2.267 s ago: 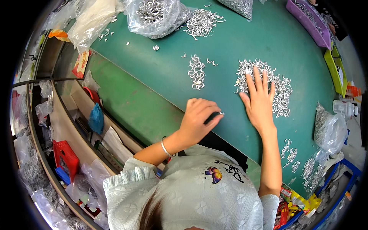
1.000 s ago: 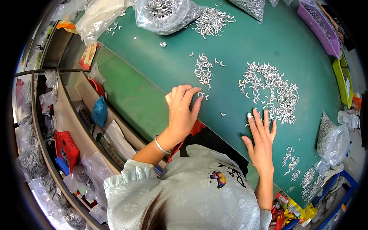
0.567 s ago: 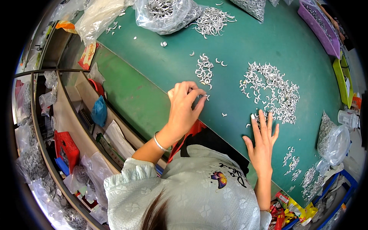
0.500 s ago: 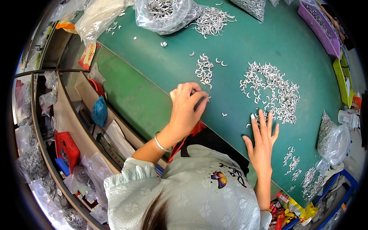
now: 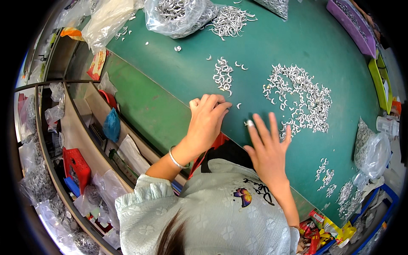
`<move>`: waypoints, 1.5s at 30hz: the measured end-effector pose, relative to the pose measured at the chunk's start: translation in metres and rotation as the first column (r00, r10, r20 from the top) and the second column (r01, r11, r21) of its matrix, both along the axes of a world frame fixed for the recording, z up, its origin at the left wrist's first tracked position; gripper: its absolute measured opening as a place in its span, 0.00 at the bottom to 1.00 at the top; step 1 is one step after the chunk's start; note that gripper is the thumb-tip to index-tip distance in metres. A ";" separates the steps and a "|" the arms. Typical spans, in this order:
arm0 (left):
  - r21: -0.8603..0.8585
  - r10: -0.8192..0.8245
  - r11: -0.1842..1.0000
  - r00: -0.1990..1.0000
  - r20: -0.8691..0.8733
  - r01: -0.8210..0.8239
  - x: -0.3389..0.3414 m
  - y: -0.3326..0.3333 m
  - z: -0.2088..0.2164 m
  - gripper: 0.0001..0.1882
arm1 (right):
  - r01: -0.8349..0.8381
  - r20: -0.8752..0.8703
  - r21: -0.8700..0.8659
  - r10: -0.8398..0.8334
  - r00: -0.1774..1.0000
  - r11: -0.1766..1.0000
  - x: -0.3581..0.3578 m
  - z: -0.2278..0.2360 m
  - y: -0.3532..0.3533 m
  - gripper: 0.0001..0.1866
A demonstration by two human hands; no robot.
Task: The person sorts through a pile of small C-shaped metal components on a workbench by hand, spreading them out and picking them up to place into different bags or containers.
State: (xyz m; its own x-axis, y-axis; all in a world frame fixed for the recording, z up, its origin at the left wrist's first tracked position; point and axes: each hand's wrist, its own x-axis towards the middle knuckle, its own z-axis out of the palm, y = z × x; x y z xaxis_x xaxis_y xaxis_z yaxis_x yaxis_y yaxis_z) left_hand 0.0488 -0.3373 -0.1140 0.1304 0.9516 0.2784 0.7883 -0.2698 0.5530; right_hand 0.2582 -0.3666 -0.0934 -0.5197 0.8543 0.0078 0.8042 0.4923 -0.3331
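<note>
The largest item is the green table (image 5: 293, 42), its near edge running diagonally before the person. On it, at the top of the view, stands a clear plastic bag (image 5: 182, 30) of curved metal pieces, with a loose heap (image 5: 230, 21) just beside it; a second bag (image 5: 377, 156) lies at the right.

The main stock of pieces is a broad spread (image 5: 314, 102) beyond the right hand. A much smaller cluster (image 5: 222, 73) lies just past the left hand, and small groups (image 5: 326, 176) sit toward the lower right. Judged by these proportions, the handling appears only partly done, with most pieces left in the spread.

The right hand (image 5: 270, 155) is palm down, fingers spread, over the table at the spread's near side. The left hand (image 5: 206, 123) is curled, thumb and forefinger drawn close; whether a piece is pinched between them cannot be told.

Smallest items: one loose piece (image 5: 239, 106) just right of the left fingertips, and another (image 5: 246, 123) at the right forefinger, contact unclear.

Limits: the left thumb is largely hidden, the right hand is slightly blurred, and the top bag is cut off by the frame.
</note>
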 end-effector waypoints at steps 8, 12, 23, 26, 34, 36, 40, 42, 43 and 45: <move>0.106 0.051 0.992 0.994 0.101 -0.062 0.000 0.001 0.002 0.12 | -0.006 0.056 -0.042 0.008 0.998 0.999 -0.027 -0.011 0.017 0.44; 0.031 0.006 0.999 0.983 0.183 -0.011 0.011 -0.012 0.003 0.13 | -0.032 0.078 -0.023 0.034 0.996 0.999 -0.022 -0.007 0.018 0.44; 0.051 0.043 0.996 0.922 0.385 -0.068 0.039 -0.033 -0.008 0.16 | -0.074 -0.036 -0.148 0.069 0.997 0.986 0.004 -0.003 -0.023 0.42; 0.128 0.047 0.988 0.955 0.293 -0.088 0.027 -0.019 0.000 0.15 | -0.103 -0.028 -0.098 0.100 0.995 0.990 -0.001 -0.012 -0.020 0.44; 0.118 -0.110 0.986 0.992 -0.060 0.116 0.005 0.003 -0.009 0.17 | 0.107 0.142 -0.212 -0.078 0.987 0.971 0.061 -0.006 -0.070 0.49; 0.127 -0.068 0.989 0.994 -0.089 0.080 0.005 0.006 -0.009 0.16 | 0.252 0.224 -0.215 -0.203 0.953 0.944 0.086 -0.006 -0.085 0.51; 0.172 0.011 0.985 0.996 -0.090 0.005 0.009 0.019 -0.011 0.15 | 0.526 0.382 -0.005 -0.484 0.787 0.851 0.139 -0.008 -0.104 0.48; 0.155 -0.010 0.988 0.999 -0.040 0.016 0.015 0.017 -0.009 0.16 | 0.571 0.425 0.071 -0.543 0.724 0.818 0.152 -0.009 -0.104 0.46; 0.146 -0.024 0.989 1.000 -0.012 0.026 0.020 0.016 -0.007 0.17 | 0.594 0.447 0.111 -0.574 0.686 0.797 0.155 -0.008 -0.104 0.45; 0.148 -0.237 0.962 0.971 0.024 0.231 0.042 0.011 -0.002 0.17 | 0.574 0.243 0.086 -0.576 0.781 0.814 0.145 -0.006 -0.088 0.43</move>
